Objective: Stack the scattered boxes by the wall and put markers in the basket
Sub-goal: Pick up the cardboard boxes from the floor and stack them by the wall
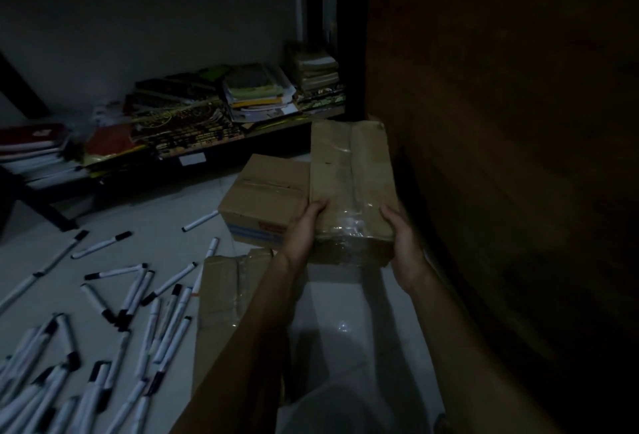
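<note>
Lighting is dim. No writing can be read: the second box [264,200] carries a blue and red printed band on its near side, too blurred to make out, and a white label on the shelf [192,159] edge is equally illegible.

The taped box [351,184] is held between both hands just beside the dark wooden panel [501,122] on the right. The left hand [304,233] clasps its near left corner, fingers curled over the top; the right hand [403,243] clasps the near right corner, so each grip is clamped on that box. Both forearms reach forward. Its long axis runs away from the person, clear tape along the top.

The second box sits touching its left side. A third box [221,302] lies on the floor [345,312] under the left forearm. Markers [114,272] lie scattered on the floor to the left, pointing all ways
</note>
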